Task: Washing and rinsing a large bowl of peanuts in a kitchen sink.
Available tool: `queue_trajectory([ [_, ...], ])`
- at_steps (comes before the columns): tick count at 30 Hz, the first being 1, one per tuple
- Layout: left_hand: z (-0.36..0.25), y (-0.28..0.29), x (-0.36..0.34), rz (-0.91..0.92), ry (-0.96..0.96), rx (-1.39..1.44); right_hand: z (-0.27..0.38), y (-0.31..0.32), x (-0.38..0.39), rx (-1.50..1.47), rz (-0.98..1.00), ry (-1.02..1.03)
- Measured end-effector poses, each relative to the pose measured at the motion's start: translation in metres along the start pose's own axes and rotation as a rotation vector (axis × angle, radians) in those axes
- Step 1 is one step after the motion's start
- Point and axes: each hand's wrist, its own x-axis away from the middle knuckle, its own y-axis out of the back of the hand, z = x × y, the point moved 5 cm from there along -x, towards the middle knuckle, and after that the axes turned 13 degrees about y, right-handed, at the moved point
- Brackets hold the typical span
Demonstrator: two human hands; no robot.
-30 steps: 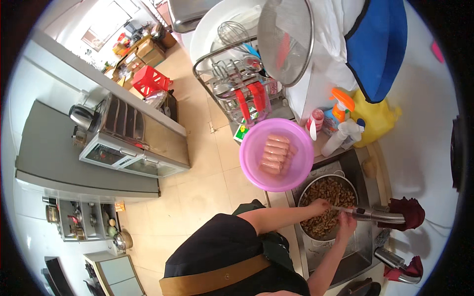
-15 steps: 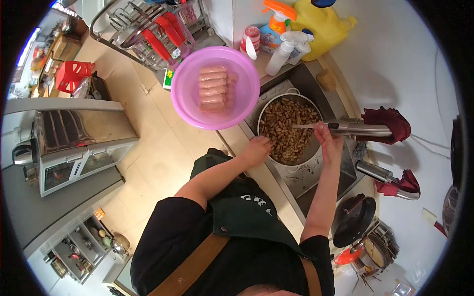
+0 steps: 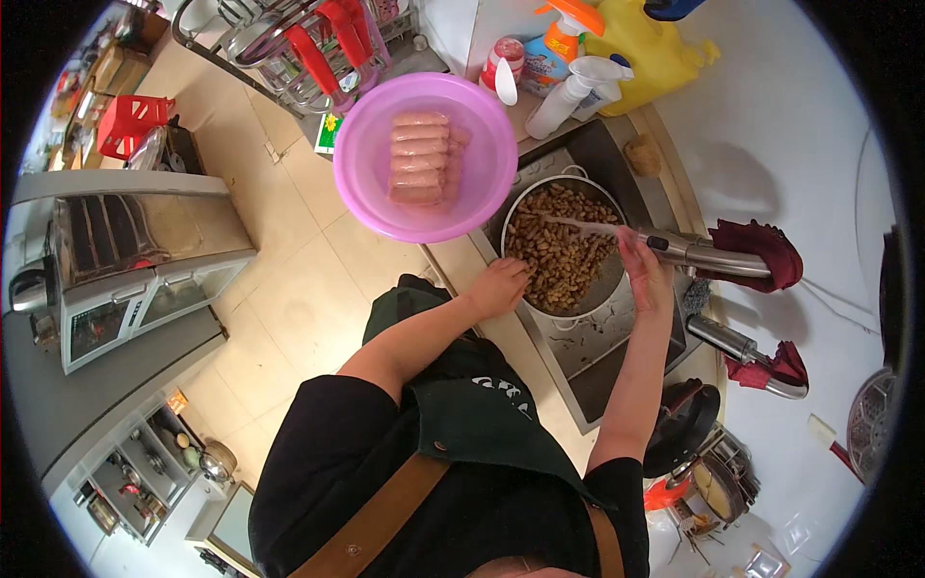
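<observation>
A white pot [image 3: 614, 295] with loop handles stands in the steel sink [image 3: 590, 397], holding many brown pieces that look like unshelled peanuts [image 3: 559, 252]. My left hand [image 3: 499, 287] has its fingers curled over the pot's near-left rim. My right hand [image 3: 646, 275] is raised above the pot's right side, fingers stretched up beside the tip of the steel faucet [image 3: 689, 252]. From the faucet a thin water stream [image 3: 583, 225] runs leftward over the peanuts. A dark red cloth [image 3: 756, 255] is wrapped on the faucet's base.
Left of the sink, a pink basin [image 3: 361, 204] holds pinkish wrapped rolls [image 3: 418, 159]. Spray bottles [image 3: 564, 101] and a yellow jug [image 3: 650, 58] stand behind it. A second faucet [image 3: 727, 337] and a black pan [image 3: 679, 429] are at the right.
The water stream now reaches farther left across the pot. My right hand has shifted slightly, staying by the faucet tip. My left hand stays at the rim; the whole view has shifted a little.
</observation>
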Motion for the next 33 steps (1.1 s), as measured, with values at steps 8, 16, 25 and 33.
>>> queue_trajectory([
  [8, 0.001, 0.002, -0.004, 0.032, 0.017, 0.008, -0.001, 0.003, 0.0, -0.002, 0.035, -0.039],
  [16, -0.001, 0.001, -0.005, 0.071, 0.034, -0.026, 0.001, 0.01, 0.004, 0.067, 0.052, -0.087],
  [25, 0.008, 0.011, -0.017, -0.018, 0.271, 0.26, 0.005, 0.024, 0.004, 0.615, 0.069, -0.01],
  [33, 0.005, 0.02, -0.019, -0.054, 0.297, 0.291, 0.01, 0.028, 0.006, 0.523, -0.06, 0.132],
])
